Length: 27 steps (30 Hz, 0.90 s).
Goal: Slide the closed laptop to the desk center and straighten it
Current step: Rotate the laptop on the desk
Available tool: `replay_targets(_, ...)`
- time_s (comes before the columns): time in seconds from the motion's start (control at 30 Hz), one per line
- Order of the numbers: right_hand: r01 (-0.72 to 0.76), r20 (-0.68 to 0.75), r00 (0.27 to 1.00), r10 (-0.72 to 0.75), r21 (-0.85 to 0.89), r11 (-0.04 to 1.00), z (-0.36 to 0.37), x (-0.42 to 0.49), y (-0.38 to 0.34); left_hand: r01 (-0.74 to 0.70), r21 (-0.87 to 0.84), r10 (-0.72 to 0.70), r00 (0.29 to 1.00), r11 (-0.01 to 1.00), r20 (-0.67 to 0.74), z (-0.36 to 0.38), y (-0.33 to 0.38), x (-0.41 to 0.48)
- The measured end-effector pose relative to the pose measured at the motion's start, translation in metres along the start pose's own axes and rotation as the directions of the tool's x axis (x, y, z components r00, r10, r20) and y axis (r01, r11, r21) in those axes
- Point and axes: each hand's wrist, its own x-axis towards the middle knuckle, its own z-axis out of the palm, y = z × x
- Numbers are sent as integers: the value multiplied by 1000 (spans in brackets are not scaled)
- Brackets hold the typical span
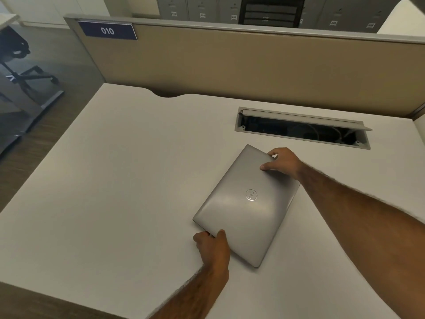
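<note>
Head view shows the closed laptop [247, 204] lying skewed on the table [115, 180], right of its middle, left hand [212, 247] pinching its near corner and right hand [284, 162] gripping its far corner, so sliding left and squaring it likely comes next.

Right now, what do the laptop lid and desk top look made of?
Laptop: likely brushed or anodized metal, silver satin; it shows soft streaky glare around the round logo. Could be painted plastic. Desk: probably white matte laminate; even, no grain, no glare.
</note>
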Motion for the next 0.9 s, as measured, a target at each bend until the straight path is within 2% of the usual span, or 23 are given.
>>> replay_targets(0.37, -37, -1, 999, 37, 64, 997, 4, 6, 1, -15, 108, 20, 999, 994, -42, 11, 2, -10)
replay_targets(0.5, -27, -24, 999, 28, 52, 998, 10, -1, -2, 9, 126, -9, 1000, 992, 2, 5, 3, -2)
replay_targets(0.6, -31, -146, 988, 56, 173, 984, 14, -20, -1, -2, 132, -11, 995, 991, 97, -9, 3, 2)
replay_targets(0.7, -38, -371, 912, 174, 347, 937, 19, -53, 13, -86, 278, 75, 996, 957, 53, -16, 9, 6)
replay_targets(0.77, -82, -433, 860, 272, 407, 910, 27, -81, 30, -183, 377, 196, 981, 908, 4, -13, 21, 9)
replay_targets(0.83, -166, -402, 835, 376, 467, 869, 38, -106, 46, -362, 459, 389, 921, 811, 40, -8, 38, 17)
replay_targets(0.9, -256, -316, 832, 455, 510, 821, 52, -126, 54, -504, 534, 505, 848, 679, 158, 0, 54, 31)
